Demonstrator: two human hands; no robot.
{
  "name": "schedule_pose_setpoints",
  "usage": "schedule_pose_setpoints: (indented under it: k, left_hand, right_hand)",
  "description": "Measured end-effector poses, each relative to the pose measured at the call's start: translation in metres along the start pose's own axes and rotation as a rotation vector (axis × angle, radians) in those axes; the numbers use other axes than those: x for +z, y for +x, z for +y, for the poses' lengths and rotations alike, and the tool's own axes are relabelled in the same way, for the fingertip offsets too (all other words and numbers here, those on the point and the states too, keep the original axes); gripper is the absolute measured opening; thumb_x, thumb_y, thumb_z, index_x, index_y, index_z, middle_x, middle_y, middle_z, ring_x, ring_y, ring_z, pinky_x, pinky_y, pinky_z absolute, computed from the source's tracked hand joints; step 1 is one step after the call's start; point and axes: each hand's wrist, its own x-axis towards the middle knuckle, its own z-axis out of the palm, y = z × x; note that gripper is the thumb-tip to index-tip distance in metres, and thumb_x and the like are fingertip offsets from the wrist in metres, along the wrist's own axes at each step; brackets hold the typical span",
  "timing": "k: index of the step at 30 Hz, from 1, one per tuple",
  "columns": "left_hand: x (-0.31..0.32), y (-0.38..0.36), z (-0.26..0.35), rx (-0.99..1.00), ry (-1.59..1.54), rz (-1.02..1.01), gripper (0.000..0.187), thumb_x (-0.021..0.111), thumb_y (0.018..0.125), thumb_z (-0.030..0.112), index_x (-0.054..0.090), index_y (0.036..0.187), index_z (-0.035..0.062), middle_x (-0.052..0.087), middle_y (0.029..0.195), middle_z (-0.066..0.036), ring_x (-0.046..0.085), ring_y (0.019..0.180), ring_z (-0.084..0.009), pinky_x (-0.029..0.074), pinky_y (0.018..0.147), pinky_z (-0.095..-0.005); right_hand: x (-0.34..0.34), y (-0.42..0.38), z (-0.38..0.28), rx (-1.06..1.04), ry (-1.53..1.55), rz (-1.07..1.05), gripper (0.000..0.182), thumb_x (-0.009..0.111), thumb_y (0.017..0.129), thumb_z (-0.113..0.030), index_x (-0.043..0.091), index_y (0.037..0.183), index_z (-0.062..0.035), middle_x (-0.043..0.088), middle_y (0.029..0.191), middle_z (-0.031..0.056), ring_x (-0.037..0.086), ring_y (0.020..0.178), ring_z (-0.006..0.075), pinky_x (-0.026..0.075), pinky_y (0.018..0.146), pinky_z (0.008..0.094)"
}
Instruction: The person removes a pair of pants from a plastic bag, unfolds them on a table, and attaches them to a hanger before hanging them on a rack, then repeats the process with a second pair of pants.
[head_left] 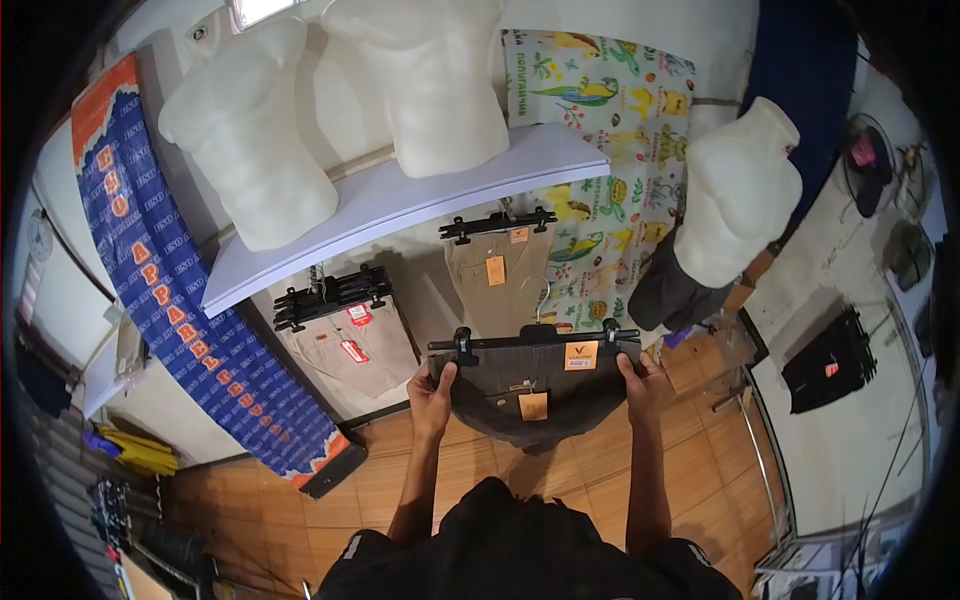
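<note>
At five o'clock, the left hand [432,402] and right hand [643,388] are pinching the top corners of the dark pants [480,402] with their fingers. The black hanger [510,342] is already gripping them; its hook [547,293] is maybe touching nothing. Tan pants [470,275] are hanging beyond.

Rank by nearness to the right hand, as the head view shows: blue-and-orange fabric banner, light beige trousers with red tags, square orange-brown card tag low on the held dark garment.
From the right hand:
1. Square orange-brown card tag, mid-front of the dark garment.
2. Light beige trousers with red tags, on the wall, left.
3. Blue-and-orange fabric banner, far left.
</note>
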Motion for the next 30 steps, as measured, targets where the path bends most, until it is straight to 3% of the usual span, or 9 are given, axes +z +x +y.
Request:
schedule_pose_setpoints:
  k: [3, 6, 11, 14, 21, 24, 30]
  left_hand:
    - [0.021, 0.028, -0.017, -0.012, -0.026, 0.061, 0.019, 0.071, 0.098, 0.018, 0.071, 0.101, -0.0008, 0.069, 0.092, 0.003, 0.055, 0.083, -0.0058, 0.045, 0.078, -0.0242]
    - [0.032, 0.059, -0.047, -0.028, 0.006, 0.095, 0.019, 0.071, 0.098, 0.018, 0.071, 0.101, -0.0008, 0.07, 0.093, 0.002, 0.057, 0.084, -0.0054, 0.046, 0.078, -0.0241]
    - [0.049, 0.12, -0.085, -0.039, -0.025, 0.139, 0.021, 0.073, 0.097, 0.021, 0.072, 0.1, -0.0006, 0.071, 0.092, 0.001, 0.057, 0.082, -0.0053, 0.046, 0.076, -0.0238]
    - [0.062, 0.156, -0.101, -0.052, -0.058, 0.153, 0.023, 0.075, 0.096, 0.021, 0.072, 0.1, -0.0009, 0.071, 0.092, 0.0, 0.059, 0.082, -0.0072, 0.047, 0.076, -0.0248]
    - [0.066, 0.227, -0.162, -0.059, 0.002, 0.201, 0.024, 0.076, 0.095, 0.021, 0.072, 0.101, -0.0016, 0.072, 0.092, -0.002, 0.06, 0.082, -0.0088, 0.048, 0.077, -0.0268]
    - [0.063, 0.244, -0.173, -0.054, 0.012, 0.2, 0.023, 0.076, 0.095, 0.02, 0.073, 0.104, -0.0009, 0.073, 0.096, -0.003, 0.062, 0.084, -0.0107, 0.05, 0.079, -0.0285]
    - [0.068, 0.254, -0.168, -0.11, 0.046, 0.263, 0.022, 0.075, 0.095, 0.019, 0.072, 0.101, -0.0019, 0.073, 0.095, -0.003, 0.061, 0.084, -0.0107, 0.049, 0.079, -0.0288]
  right_hand:
    - [0.007, 0.053, 0.022, 0.067, 0.055, -0.034, 0.019, 0.074, 0.093, -0.014, 0.07, 0.102, 0.0032, 0.071, 0.093, 0.0013, 0.06, 0.085, 0.0086, 0.047, 0.078, 0.0253]
    - [0.019, 0.101, 0.035, 0.077, -0.045, -0.049, 0.021, 0.074, 0.093, -0.013, 0.07, 0.104, 0.0037, 0.071, 0.093, 0.0013, 0.06, 0.084, 0.0087, 0.048, 0.078, 0.0262]
    - [0.041, 0.172, 0.07, 0.101, 0.041, -0.106, 0.024, 0.076, 0.092, -0.016, 0.07, 0.104, 0.0036, 0.071, 0.093, 0.0021, 0.06, 0.084, 0.0097, 0.047, 0.077, 0.0278]
    - [0.057, 0.209, 0.076, 0.202, -0.145, -0.042, 0.024, 0.077, 0.091, -0.017, 0.07, 0.102, 0.0033, 0.071, 0.092, 0.0024, 0.06, 0.084, 0.0102, 0.047, 0.077, 0.0289]
    - [0.083, 0.29, 0.138, 0.177, -0.051, -0.124, 0.024, 0.077, 0.091, -0.02, 0.069, 0.093, 0.0025, 0.064, 0.082, 0.0011, 0.049, 0.073, 0.0091, 0.042, 0.07, 0.0292]
    - [0.091, 0.305, 0.137, 0.254, -0.156, -0.157, 0.027, 0.079, 0.09, -0.019, 0.072, 0.103, 0.0034, 0.07, 0.093, 0.0014, 0.059, 0.082, 0.0095, 0.046, 0.078, 0.0272]
    - [0.107, 0.336, 0.169, 0.263, -0.194, -0.139, 0.027, 0.079, 0.09, -0.016, 0.071, 0.106, 0.0044, 0.071, 0.099, 0.0028, 0.06, 0.087, 0.0111, 0.047, 0.079, 0.0283]
